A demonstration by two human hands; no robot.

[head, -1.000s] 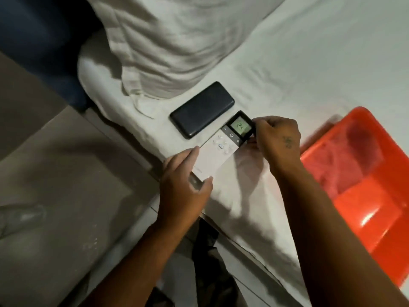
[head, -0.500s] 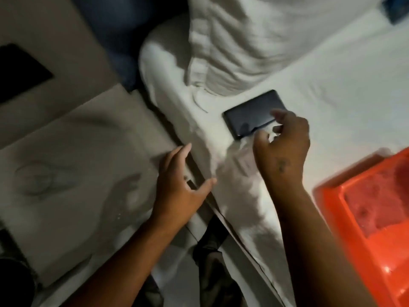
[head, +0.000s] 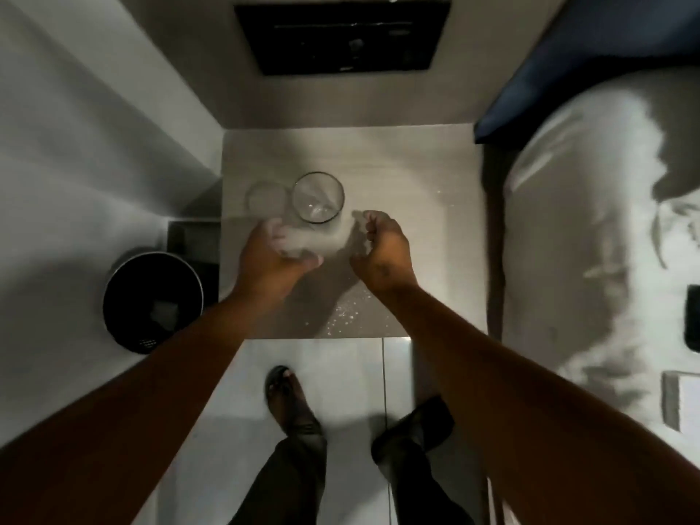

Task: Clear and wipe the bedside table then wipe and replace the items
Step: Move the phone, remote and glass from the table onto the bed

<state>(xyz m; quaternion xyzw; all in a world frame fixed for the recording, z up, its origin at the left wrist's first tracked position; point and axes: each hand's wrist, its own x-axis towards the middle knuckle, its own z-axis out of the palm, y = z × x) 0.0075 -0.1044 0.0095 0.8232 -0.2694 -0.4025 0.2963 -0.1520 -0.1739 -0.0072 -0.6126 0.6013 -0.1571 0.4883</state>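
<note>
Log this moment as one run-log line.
stage: glass on table | left hand: gripping clear glass low on its side | right hand: loosely curled, empty, beside glass | bedside table: wet specks near front | phone: on bed

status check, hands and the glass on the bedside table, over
Left hand wrapped around the glass at its base. Right hand loosely curled beside it, empty. Bedside table has wet specks near the front edge; nothing blocking.
</note>
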